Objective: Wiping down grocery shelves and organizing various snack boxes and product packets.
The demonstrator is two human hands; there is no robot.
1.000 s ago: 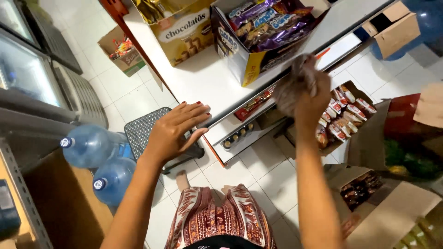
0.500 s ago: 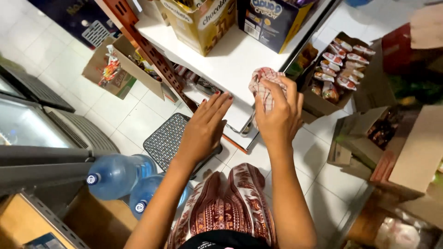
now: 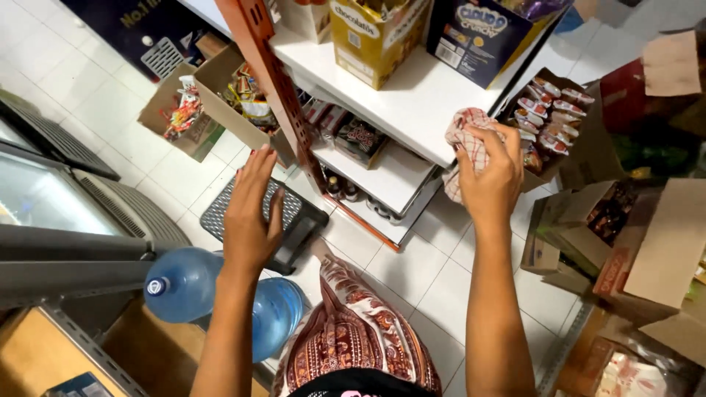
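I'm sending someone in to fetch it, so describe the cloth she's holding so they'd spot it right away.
Start at the white shelf carrying the snack boxes. At its front edge, the right hand grips a crumpled cloth. It is the only soft, red-and-white checked thing there; everything beside it is cardboard boxes or shiny wrapped snacks.

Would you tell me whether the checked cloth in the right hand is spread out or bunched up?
Bunched up. The right hand grips the red-checked cloth as a crumpled wad at the edge of the white shelf, with folds showing.

Two water jugs (image 3: pixel 184 283), two hands (one cloth (image 3: pixel 465 143)), two upright snack boxes (image 3: pixel 371 37).
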